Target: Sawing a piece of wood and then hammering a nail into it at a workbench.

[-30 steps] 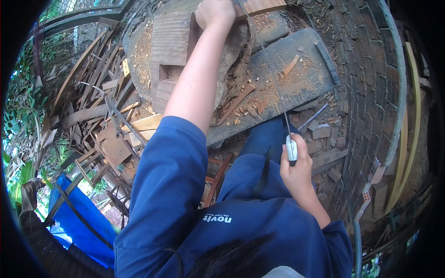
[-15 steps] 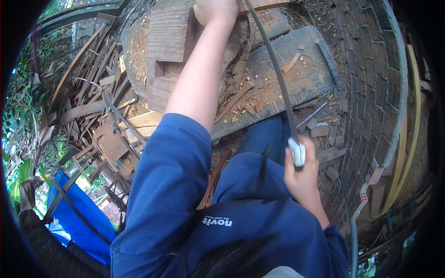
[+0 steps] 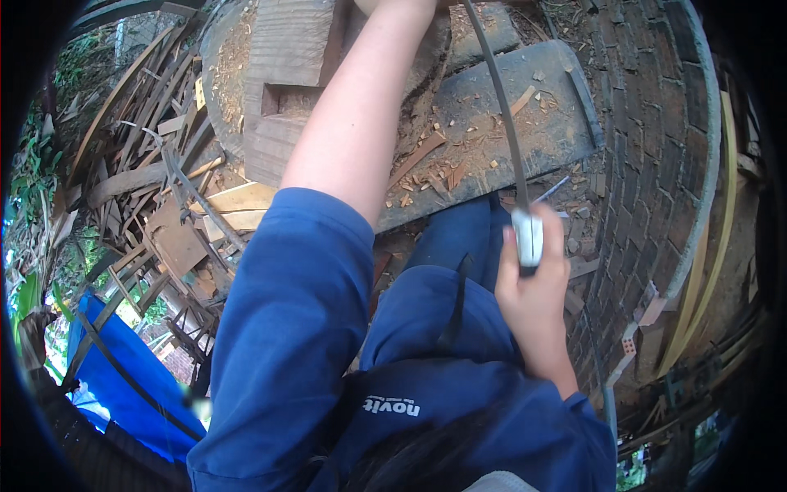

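My left hand (image 3: 393,6) is at the top edge, its fingers hidden or out of view, beside a notched wooden block (image 3: 283,53) on a round stump (image 3: 223,74). My right hand (image 3: 533,291) grips the white handle (image 3: 526,238) of a tool with a long, narrow dark blade (image 3: 502,94), like a saw. The blade runs up past the top edge, over a grey slab (image 3: 484,131) strewn with shavings and wood slivers. The blade's far end is not visible.
Scrap boards and branches (image 3: 156,90) are heaped at left, with a blue tarp (image 3: 123,377) lower down. A brick surface (image 3: 656,148) curves along the right, beside long yellowish strips (image 3: 717,180). My legs are under the slab's near edge.
The blade has turned to show more of its flat side. My right hand has shifted slightly up, and my left hand has slipped partly out at the top edge.
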Tool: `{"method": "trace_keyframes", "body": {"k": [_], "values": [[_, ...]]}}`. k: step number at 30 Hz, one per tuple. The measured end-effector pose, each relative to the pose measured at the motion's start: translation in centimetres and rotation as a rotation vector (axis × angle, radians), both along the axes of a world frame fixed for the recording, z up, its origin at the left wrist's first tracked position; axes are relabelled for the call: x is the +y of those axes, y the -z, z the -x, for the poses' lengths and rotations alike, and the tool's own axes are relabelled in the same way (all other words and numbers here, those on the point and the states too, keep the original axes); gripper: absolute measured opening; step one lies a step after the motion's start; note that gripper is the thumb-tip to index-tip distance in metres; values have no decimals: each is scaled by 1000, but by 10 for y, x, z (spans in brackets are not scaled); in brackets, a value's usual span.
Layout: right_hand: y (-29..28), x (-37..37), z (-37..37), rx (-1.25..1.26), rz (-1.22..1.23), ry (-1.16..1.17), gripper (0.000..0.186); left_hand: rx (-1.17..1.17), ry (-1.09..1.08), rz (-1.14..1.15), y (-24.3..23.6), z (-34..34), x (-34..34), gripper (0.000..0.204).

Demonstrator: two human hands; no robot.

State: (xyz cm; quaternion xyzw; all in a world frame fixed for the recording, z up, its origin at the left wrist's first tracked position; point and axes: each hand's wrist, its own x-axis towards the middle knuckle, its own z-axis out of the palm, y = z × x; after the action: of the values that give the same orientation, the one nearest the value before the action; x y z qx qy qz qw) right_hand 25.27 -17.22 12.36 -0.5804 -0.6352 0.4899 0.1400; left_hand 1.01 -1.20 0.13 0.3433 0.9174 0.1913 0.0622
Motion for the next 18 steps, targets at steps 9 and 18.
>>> {"method": "trace_keyframes", "body": {"k": [9, 18], "values": [[60, 4, 6, 184, -116, 14, 41, -10, 86, 102, 1, 9, 7, 44], [57, -14, -33, 128, -105, -83, 43, -59, 17, -49, -9, 1, -2, 40]]}}
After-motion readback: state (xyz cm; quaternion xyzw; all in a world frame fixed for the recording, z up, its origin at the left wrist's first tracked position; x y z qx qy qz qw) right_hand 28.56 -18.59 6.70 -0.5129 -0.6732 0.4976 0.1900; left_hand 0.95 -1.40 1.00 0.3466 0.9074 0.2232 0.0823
